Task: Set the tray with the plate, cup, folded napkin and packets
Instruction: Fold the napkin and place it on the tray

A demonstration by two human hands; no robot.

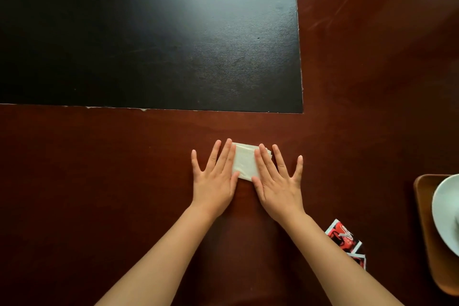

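A white folded napkin (pixel 245 162) lies flat on the dark red-brown table, in the middle of the view. My left hand (pixel 215 176) rests flat with spread fingers on the napkin's left edge. My right hand (pixel 277 179) lies flat over its right edge in the same way. Neither hand grips anything. Red and black packets (pixel 346 240) lie on the table beside my right forearm. At the right border sits a wooden tray (pixel 426 208) carrying a white plate (pixel 444 216), both cut off by the frame. I cannot make out a cup.
A large black mat (pixel 149 32) covers the far left and middle of the table. Bare table surface (pixel 372 82) stretches along the right side, and more of it lies in front of the mat at the left.
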